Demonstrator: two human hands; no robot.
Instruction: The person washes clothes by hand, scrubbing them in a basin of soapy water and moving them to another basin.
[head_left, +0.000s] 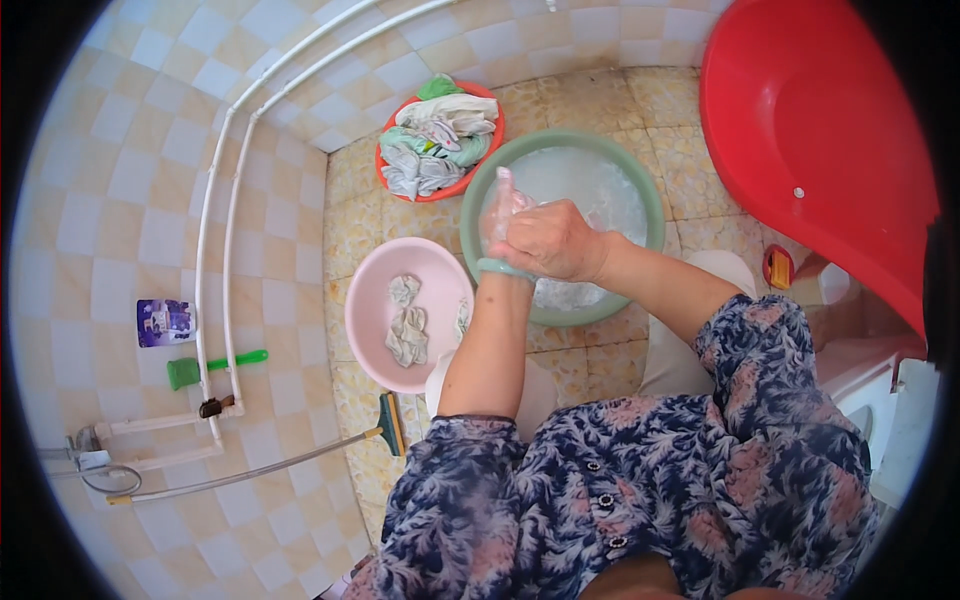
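Observation:
Both of my hands meet over a green basin (655, 240) of cloudy, sudsy water. My right hand (560, 240) is closed, knuckles up, and pressed against the left near its wrist. Beyond it my left hand (500, 215) looks wet and blurred, one digit pointing up and the other fingers largely hidden. Something pale pinkish (521, 201) shows between the hands, too indistinct to name. A light green bangle (506, 268) circles my left wrist. To the left, a pink basin (362, 300) contains crumpled whitish cloths (408, 335).
An orange-red basin (382, 172) heaped with clothes (440, 140) stands at the back. A large red tub (800, 110) fills the right side. Along the left wall are white pipes (212, 200), a green brush (185, 373) and a purple pouch (166, 323). A squeegee (391, 424) lies nearer.

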